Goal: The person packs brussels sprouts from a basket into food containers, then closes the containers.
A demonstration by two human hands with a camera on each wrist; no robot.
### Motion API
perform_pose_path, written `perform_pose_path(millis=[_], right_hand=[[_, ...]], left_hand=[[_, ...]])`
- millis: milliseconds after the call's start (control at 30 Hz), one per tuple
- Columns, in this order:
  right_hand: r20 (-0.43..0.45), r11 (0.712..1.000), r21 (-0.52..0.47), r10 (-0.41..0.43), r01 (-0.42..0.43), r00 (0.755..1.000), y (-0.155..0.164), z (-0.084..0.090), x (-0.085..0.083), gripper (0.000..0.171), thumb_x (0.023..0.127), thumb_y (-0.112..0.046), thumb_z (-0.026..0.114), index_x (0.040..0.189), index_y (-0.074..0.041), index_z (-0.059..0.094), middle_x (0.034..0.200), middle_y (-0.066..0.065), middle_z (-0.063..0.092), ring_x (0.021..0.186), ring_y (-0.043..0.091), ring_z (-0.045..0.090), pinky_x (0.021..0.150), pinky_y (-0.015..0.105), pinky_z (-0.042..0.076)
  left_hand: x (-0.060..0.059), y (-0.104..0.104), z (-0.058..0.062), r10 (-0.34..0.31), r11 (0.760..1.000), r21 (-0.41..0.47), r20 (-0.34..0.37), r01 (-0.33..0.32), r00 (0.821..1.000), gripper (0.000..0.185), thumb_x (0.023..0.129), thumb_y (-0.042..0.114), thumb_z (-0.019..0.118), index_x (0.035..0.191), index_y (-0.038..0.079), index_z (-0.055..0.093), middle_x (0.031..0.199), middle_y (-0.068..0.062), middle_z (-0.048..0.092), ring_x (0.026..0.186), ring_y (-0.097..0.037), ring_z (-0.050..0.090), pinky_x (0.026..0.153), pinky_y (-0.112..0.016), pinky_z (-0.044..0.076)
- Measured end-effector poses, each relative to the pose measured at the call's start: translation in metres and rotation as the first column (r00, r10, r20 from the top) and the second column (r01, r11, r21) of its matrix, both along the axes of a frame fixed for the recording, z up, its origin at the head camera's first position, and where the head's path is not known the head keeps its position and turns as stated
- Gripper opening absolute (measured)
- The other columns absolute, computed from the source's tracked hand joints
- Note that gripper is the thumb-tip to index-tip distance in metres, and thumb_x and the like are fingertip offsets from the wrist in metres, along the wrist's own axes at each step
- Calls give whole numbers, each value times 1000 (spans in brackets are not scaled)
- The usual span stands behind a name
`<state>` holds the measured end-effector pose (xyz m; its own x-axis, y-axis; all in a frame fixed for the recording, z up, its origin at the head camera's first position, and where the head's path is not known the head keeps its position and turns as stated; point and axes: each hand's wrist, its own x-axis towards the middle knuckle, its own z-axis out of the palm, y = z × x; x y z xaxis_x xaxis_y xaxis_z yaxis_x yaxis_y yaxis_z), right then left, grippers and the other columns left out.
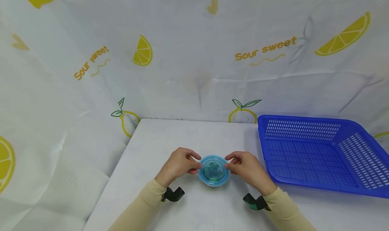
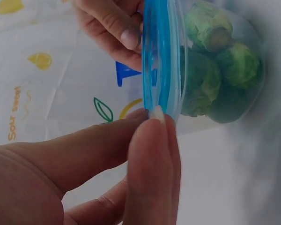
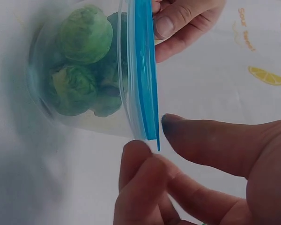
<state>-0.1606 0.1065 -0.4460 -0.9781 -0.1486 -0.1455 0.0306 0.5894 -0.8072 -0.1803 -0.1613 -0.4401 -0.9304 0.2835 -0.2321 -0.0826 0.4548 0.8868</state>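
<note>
A clear round container [image 2: 257, 93] with a light blue lid [image 1: 214, 170] stands on the white table. Several green Brussels sprouts [image 3: 85, 35] show through its wall. My left hand [image 1: 180, 164] is at the lid's left side, pinching the rim between thumb and finger. On the opposite side is my right hand [image 1: 247, 170]. Its fingertips [image 3: 136, 152] are right at the underside of the lid's edge, while its thumb stands slightly off the top face in the right wrist view. The lid sits flat over the container's mouth.
To the right, a large blue plastic basket [image 1: 268, 170] with slotted walls stands close to my right hand. Behind the white table [image 1: 170, 133] hangs a pale cloth [image 1: 188, 55] with lemon prints, which also covers the left side.
</note>
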Motion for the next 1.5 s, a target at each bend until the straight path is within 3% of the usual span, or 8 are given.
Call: perform_pose_path(millis=[167, 367, 633, 800, 967, 1167, 1500], right_hand=[[66, 1000, -7, 0, 0, 998, -1, -2, 0, 30, 101, -18, 76, 124, 1, 74, 95, 8, 72, 78, 17, 72, 70, 35, 65], [146, 992, -125, 8, 10, 989, -2, -6, 0, 28, 105, -10, 68, 127, 8, 71, 102, 14, 71, 77, 18, 69, 74, 37, 68], [118, 970, -237, -32, 59, 993, 2, -15, -10, 37, 108, -13, 65, 135, 11, 66, 109, 16, 75, 81, 17, 71, 75, 33, 67], [147, 940, -318, -83, 126, 986, 3, -23, -15, 39, 107, -15, 67, 138, 9, 66, 108, 14, 72, 85, 18, 69, 78, 28, 67], [138, 924, -361, -80, 126, 987, 2, -30, -19, 40, 107, -16, 67, 137, 10, 66, 107, 11, 72, 88, 17, 66, 78, 27, 66], [134, 924, -361, -82, 126, 988, 2, -34, -21, 40, 107, -17, 68, 137, 10, 66, 106, 11, 73, 87, 16, 66, 79, 29, 67], [179, 916, -381, -64, 129, 982, 2, -35, -20, 45, 108, -19, 67, 140, 13, 63, 95, 5, 70, 83, 15, 66, 74, 24, 65]], left_hand=[[-3, -6, 2, -19, 1000, -20, 70, 21, 997, 40, 90, 24, 89, 120, 1, 76, 91, -8, 80, 74, -23, 80, 76, -36, 69], [-7, -6, -3, -80, 997, 33, 169, 75, 982, 32, 92, 18, 86, 117, -1, 76, 88, -11, 80, 68, -14, 77, 74, -34, 69], [-21, -4, -18, -33, 990, 143, 174, 8, 984, 40, 97, 17, 81, 132, 0, 73, 98, -11, 79, 74, -12, 77, 77, -32, 69], [-27, -3, -27, -11, 975, 220, 191, -32, 982, 40, 99, 15, 79, 134, -2, 72, 101, -12, 78, 78, -10, 75, 75, -26, 68], [-28, -3, -31, 2, 966, 253, 203, -55, 979, 39, 99, 13, 78, 134, -3, 72, 101, -12, 78, 76, -10, 74, 73, -24, 67], [-29, -3, -35, 8, 962, 267, 196, -61, 981, 39, 98, 14, 78, 134, -1, 73, 98, -9, 77, 76, -10, 73, 72, -23, 67], [-32, -4, -41, -41, 957, 291, 200, -19, 979, 41, 100, 16, 77, 138, 2, 70, 98, -7, 74, 75, -14, 74, 74, -29, 69]])
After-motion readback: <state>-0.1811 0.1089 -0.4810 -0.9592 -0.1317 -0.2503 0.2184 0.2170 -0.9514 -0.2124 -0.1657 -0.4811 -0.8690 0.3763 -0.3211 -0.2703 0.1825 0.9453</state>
